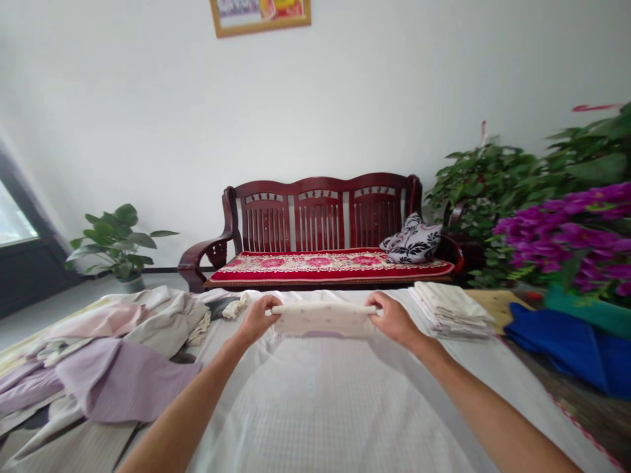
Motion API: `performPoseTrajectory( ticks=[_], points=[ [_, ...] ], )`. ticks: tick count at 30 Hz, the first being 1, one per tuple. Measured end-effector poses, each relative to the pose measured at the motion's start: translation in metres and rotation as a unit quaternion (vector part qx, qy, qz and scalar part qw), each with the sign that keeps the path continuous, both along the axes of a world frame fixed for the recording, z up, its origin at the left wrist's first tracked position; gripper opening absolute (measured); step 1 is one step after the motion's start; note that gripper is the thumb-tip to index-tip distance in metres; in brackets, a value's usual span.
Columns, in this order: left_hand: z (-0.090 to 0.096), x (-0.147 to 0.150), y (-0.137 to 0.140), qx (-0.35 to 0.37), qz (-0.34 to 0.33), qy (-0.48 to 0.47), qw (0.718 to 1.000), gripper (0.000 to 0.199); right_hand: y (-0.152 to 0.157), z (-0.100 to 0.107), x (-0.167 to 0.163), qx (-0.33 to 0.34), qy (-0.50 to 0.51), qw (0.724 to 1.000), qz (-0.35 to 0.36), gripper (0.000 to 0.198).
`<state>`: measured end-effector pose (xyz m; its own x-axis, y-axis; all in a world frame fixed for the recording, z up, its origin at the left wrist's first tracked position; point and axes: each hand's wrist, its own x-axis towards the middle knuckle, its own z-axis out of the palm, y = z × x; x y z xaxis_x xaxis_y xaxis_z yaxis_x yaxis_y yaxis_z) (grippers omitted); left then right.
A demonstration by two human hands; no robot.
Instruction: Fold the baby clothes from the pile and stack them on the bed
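Note:
A pale cream piece of cloth (323, 318) with faint spots is stretched between my two hands, its top edge level. My left hand (259, 319) pinches the left corner between thumb and fingers. At the opposite corner, my right hand (393, 319) is closed on the cloth in the same way. Beneath lies a white sheet (315, 407) spread over the table. Right of my right hand rests a neat stack of folded white cloths (449, 311). To the left spreads a loose heap of clothes and cloths (123, 374) in lilac, pink, grey and cream.
Behind the table stands a dark red wooden bench (318, 226) with a patterned cushion (414, 242). A potted plant (121, 243) is at the left. Purple flowers (572, 236) and blue cloth (566, 348) sit at the right edge.

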<state>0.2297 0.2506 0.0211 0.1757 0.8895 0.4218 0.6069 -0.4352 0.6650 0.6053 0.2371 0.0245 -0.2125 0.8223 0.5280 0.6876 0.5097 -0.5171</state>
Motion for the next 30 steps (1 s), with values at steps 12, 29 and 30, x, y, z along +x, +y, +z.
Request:
performPoseTrajectory(
  ticks=[12, 29, 30],
  points=[
    [-0.044, -0.003, -0.084, 0.029, -0.106, 0.258, 0.96, 0.031, -0.085, -0.059, 0.013, 0.064, -0.243, 0.961, 0.116, 0.026],
    [-0.074, 0.088, -0.077, 0.009, 0.016, 0.319, 0.947, 0.056, -0.066, -0.072, -0.08, -0.095, -0.272, 0.958, 0.007, 0.058],
    [-0.075, 0.083, -0.077, 0.009, 0.021, 0.324, 0.946, 0.057, -0.065, -0.074, -0.077, -0.095, -0.274, 0.957, 0.0, 0.059]
  ],
)
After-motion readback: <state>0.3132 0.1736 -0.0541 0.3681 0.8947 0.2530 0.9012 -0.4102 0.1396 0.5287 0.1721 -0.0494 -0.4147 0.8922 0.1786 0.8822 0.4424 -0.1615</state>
